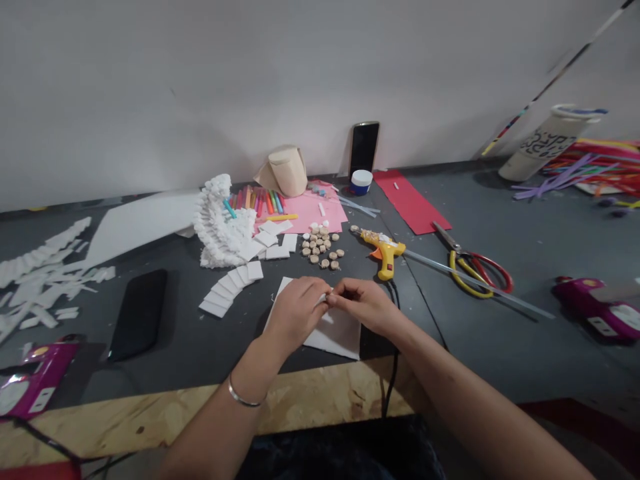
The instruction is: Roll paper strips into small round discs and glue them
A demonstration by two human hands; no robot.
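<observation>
My left hand (pixel 296 311) and my right hand (pixel 364 305) meet over a white foam sheet (pixel 336 333) near the table's front edge. Both pinch a small white piece (pixel 326 298) between their fingertips. A silver bangle (pixel 243 397) sits on my left wrist. Just behind the hands lie a row of small white foam squares (pixel 231 287), a white layered foam model (pixel 220 223) and a heap of small wooden discs (pixel 320 247). A yellow glue gun (pixel 384 252) lies to the right of the discs, its black cord running off the table edge.
Red and yellow scissors (pixel 475 267) and a long metal ruler (pixel 480 283) lie right. A black phone (pixel 139 313) lies left, another phone (pixel 364 147) leans on the wall. Pink paper (pixel 310 210), coloured sticks (pixel 257 199), red sheet (pixel 411 200), white scraps (pixel 40 273), cup (pixel 547 141) and magenta packets (pixel 595 308).
</observation>
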